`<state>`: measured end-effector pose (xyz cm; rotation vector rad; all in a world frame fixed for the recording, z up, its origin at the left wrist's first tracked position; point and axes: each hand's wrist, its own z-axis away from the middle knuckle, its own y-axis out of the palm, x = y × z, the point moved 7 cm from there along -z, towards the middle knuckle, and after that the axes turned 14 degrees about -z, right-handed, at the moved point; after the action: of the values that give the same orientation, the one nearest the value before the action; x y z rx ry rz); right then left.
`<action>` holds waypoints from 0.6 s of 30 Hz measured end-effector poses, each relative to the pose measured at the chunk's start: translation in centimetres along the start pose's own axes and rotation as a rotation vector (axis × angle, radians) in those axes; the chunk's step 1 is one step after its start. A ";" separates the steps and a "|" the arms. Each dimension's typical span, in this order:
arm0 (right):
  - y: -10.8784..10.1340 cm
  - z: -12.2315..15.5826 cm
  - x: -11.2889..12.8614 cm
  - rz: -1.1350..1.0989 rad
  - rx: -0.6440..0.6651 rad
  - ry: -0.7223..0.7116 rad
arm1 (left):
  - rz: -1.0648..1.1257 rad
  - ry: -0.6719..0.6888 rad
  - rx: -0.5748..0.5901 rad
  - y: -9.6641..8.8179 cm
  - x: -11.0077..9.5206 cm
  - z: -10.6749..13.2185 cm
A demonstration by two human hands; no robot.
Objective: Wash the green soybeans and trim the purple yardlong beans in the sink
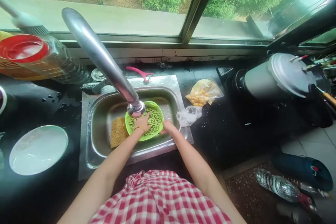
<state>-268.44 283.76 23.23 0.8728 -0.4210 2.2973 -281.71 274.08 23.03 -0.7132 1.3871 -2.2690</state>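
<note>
A bright green plastic colander (pixel 160 111) with shelled green beans (pixel 154 119) in it sits in the stainless steel sink (pixel 168 94). My left hand (pixel 142 123) lies on the beans with its fingers spread, a thin yellow band at its wrist. On the colander's right side, my right hand (pixel 168 127) grips the rim. Directly above the beans hangs the head of the chrome faucet (pixel 101 50), covering part of them. A brown, rough-textured mat (pixel 118 132) rests in the sink, left of the colander and partly behind my left forearm.
Right of the sink lie a bag of yellow-orange pieces (pixel 202 93) and a crumpled clear bag (pixel 189 115). A pink peeler (pixel 140 72) is behind it. Left stand a white plate (pixel 39 149) and a red-lidded jar (pixel 23 47). A pressure cooker (pixel 273 77) stands farther right.
</note>
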 end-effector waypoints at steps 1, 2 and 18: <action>0.4 -0.4 -0.3 -0.021 0.022 0.021 | 0.018 0.022 0.003 0.1 -0.5 0.0; 0.8 -0.6 -0.6 -0.047 0.040 0.044 | 0.034 0.075 0.007 0.3 -1.0 0.0; 5.6 1.2 -0.1 -0.480 0.200 0.006 | 0.147 0.221 -0.169 -3.9 0.5 1.0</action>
<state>-271.52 278.93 23.61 0.9445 0.0278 1.9136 -281.78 274.81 27.00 -0.4034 1.6899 -2.1856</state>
